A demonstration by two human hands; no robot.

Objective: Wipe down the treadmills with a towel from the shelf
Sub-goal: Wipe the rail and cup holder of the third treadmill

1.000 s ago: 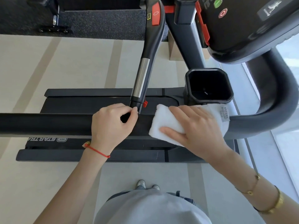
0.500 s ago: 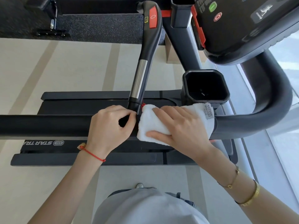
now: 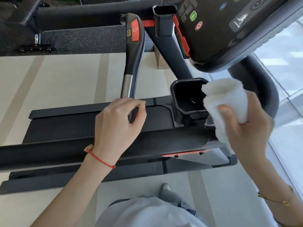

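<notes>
I stand beside a black treadmill; its long side handrail (image 3: 49,154) runs across the view below my hands. My right hand (image 3: 246,131) grips a bunched white towel (image 3: 229,95), held up off the rail beside the right edge of the square black cup holder (image 3: 174,89). My left hand (image 3: 114,126) is curled around the lower end of the black and silver grip bar (image 3: 133,46), just above the handrail. A red tab shows in the gap between thumb and fingers.
The console (image 3: 229,30) with green and red buttons hangs at the upper right, above the curved front rail (image 3: 267,95). The belt deck (image 3: 65,125) lies under the handrail. Beige floor and dark speckled matting lie beyond it. My shoes show at the bottom.
My right hand has lifted the towel off the handrail, bunched it and moved it right and up beside the cup holder. My left hand stays at the base of the grip bar.
</notes>
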